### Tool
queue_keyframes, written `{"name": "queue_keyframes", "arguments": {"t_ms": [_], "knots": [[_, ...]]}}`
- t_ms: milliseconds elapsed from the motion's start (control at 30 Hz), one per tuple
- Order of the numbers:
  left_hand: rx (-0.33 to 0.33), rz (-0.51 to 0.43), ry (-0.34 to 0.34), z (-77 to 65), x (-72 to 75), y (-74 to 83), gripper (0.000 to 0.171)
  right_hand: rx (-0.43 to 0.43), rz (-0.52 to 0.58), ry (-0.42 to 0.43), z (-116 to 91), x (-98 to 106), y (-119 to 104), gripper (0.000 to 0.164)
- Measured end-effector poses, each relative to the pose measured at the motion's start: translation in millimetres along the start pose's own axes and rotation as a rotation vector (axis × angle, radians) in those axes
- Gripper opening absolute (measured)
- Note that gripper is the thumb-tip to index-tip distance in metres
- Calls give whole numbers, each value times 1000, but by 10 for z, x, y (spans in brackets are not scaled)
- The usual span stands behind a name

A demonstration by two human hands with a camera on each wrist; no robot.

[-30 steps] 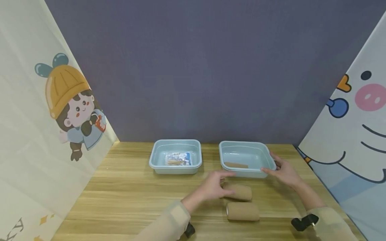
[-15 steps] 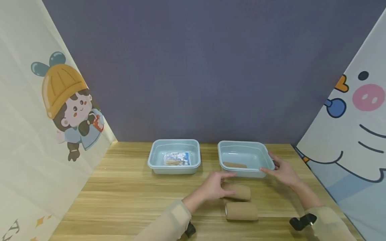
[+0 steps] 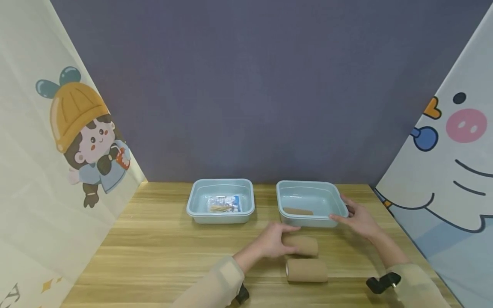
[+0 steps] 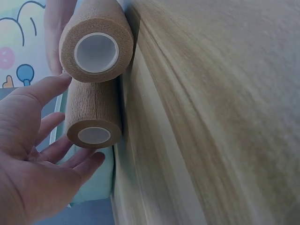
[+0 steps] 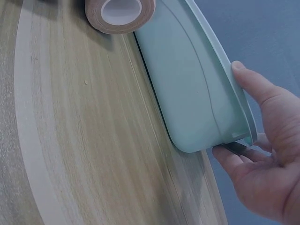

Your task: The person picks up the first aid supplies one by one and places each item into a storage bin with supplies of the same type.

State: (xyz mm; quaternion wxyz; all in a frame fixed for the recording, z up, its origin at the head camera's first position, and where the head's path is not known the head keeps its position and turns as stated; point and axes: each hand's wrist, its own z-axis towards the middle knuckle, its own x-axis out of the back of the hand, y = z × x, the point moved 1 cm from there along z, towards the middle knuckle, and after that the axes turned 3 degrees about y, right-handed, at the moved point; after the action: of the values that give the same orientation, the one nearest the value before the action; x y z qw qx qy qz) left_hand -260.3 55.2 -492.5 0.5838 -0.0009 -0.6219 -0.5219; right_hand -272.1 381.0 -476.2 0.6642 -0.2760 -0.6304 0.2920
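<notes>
Two tan elastic bandage rolls with white cores lie on the wooden table, a nearer roll (image 3: pixel 307 270) and a farther roll (image 3: pixel 304 246). My left hand (image 3: pixel 271 240) is at the left end of the farther roll, thumb in front and fingers behind. In the left wrist view its fingers are spread and loosely bent around that roll (image 4: pixel 93 105), without a firm grasp showing. My right hand (image 3: pixel 360 220) holds the right end of a pale blue plastic tub (image 3: pixel 312 221). Its thumb presses the rim, with fingers under it in the right wrist view. Inside lies a flat brown piece (image 3: pixel 298 211).
A second pale blue tub (image 3: pixel 221 219) stands to the left, containing a printed clear packet (image 3: pixel 225 204) with thin sticks. A dark panel (image 3: pixel 246 94) rises behind the table (image 3: pixel 161 239), and printed cloths flank both sides.
The view shifts slightly, so the scene sits a little farther left. My left hand has edged slightly right and closer to the farther roll. My right hand keeps its hold on the tub.
</notes>
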Motion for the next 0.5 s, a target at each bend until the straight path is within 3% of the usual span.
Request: {"name": "queue_keyframes", "arguments": {"t_ms": [500], "knots": [[2, 30, -27, 11, -73, -99, 51, -18, 14, 4, -16, -25, -5, 104]]}}
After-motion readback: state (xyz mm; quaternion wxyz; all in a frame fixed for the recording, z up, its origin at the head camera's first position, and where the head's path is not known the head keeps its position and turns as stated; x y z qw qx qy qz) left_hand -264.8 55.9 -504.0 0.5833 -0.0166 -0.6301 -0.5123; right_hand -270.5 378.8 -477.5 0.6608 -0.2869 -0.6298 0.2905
